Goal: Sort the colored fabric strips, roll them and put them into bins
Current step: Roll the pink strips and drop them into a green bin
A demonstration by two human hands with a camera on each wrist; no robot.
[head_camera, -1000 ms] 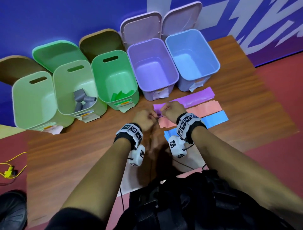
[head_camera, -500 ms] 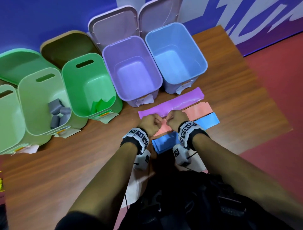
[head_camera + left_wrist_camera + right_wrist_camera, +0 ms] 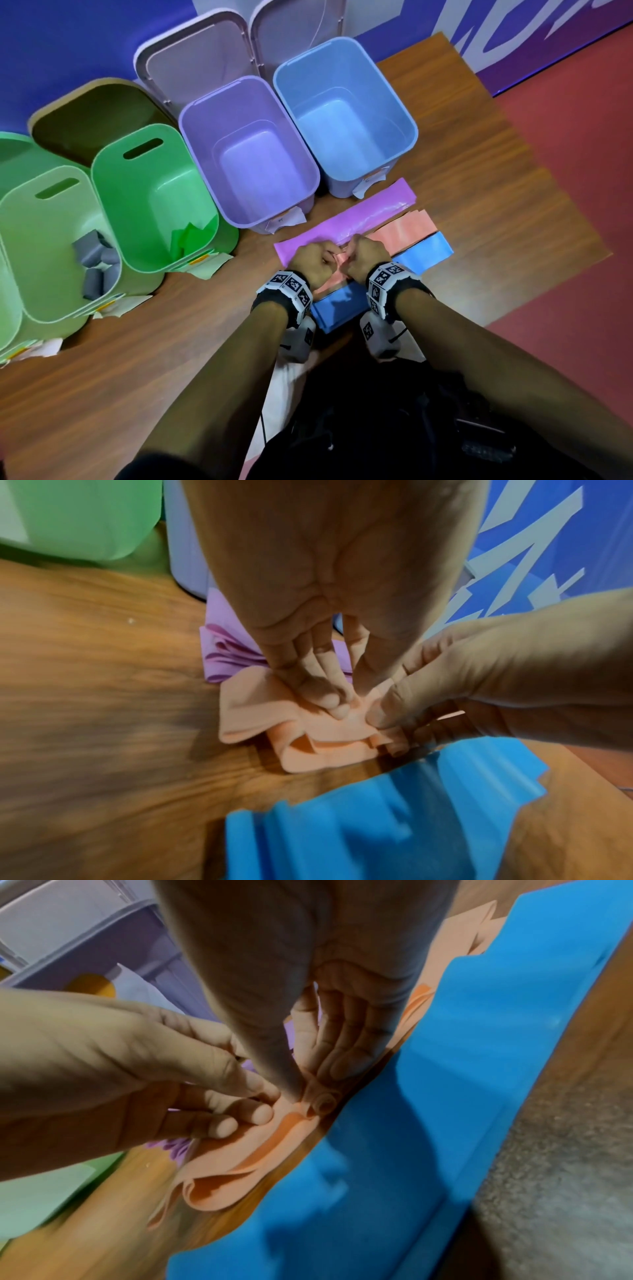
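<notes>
Three stacks of strips lie side by side on the wooden table (image 3: 120, 377): purple strips (image 3: 363, 216), salmon-pink strips (image 3: 404, 228) and blue strips (image 3: 428, 251). My left hand (image 3: 313, 260) and right hand (image 3: 364, 255) are side by side over the near end of the pink stack. Both pinch one pink strip (image 3: 308, 731) with curled fingers. In the right wrist view a small tight roll (image 3: 323, 1100) of that strip shows under the right fingers. The blue strips (image 3: 394, 818) lie just in front of the hands.
Open bins line the back: a pale green bin (image 3: 20, 219) with grey rolls (image 3: 94, 263), a green bin (image 3: 113, 178) with green pieces (image 3: 191, 236), a purple bin (image 3: 191, 126) and a blue bin (image 3: 407, 123). Red floor lies to the right.
The head view has swung right and closer. Both hands shifted from the purple strip's end onto the pink strip and have begun rolling its end.
</notes>
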